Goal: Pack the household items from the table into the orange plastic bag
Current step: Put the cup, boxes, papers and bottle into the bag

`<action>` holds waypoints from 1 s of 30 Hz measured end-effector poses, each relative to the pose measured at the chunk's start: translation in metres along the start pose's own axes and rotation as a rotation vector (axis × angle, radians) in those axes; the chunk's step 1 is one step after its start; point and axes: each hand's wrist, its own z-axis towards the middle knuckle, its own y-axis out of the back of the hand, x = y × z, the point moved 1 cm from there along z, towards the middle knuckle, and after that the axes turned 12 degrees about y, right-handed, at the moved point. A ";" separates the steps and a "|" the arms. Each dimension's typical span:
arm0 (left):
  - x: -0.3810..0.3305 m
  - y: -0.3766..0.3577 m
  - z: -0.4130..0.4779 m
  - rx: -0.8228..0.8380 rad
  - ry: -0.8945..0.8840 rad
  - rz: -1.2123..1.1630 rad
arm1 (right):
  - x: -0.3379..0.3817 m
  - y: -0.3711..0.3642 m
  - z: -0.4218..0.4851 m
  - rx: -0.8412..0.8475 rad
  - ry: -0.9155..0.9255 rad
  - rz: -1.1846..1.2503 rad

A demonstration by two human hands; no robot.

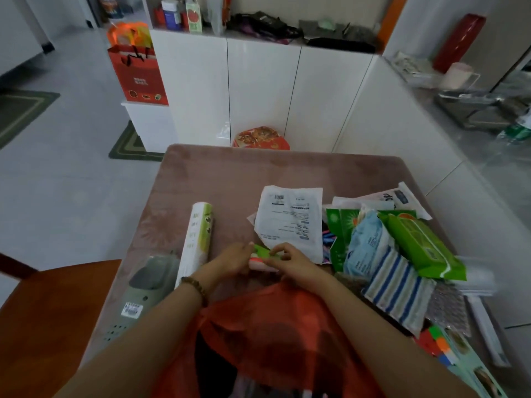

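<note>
Your table (230, 179) fills the middle of the view, covered in a dusty pink cloth, with white cabinets (258, 90) behind it and a wooden chair seat (51, 305) at its left. At the near edge, right under your forearms, the orange plastic bag (275, 320) lies crumpled with its mouth toward you; something dark shows inside, too dim to tell what.

On the right side of the table the household items sit in a loose heap. A blue-and-white striped cloth (399, 288) lies nearest you, with a pale blue wipes pack (370, 245) just behind it and a green wipes pack (422, 245) resting tilted on top of the heap. A white printed paper sheet (290, 219) lies in the middle of the table, its lower edge touching your right hand. To the left, a long white and green roll (196, 239) points away from you, and a grey-green clog shoe (146, 285) with a barcode label lies just beside it at the table's left edge.

Both of your hands meet just beyond the bag. Your left hand (232, 259), with a wooden bead bracelet (196, 288) on the wrist, and your right hand (290, 262) together grip a small green and pink packet (263, 254), fingers curled around it from either side, just above the cloth.
</note>
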 end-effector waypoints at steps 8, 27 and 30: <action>-0.050 0.011 0.019 -0.136 -0.286 -0.141 | 0.031 0.039 0.000 -0.211 0.178 0.364; -0.037 -0.014 0.087 -0.215 0.134 -0.178 | -0.024 0.064 0.081 -0.403 -0.095 -0.321; -0.033 -0.016 0.087 -0.229 0.098 -0.187 | -0.026 0.067 0.081 -0.303 -0.093 -0.117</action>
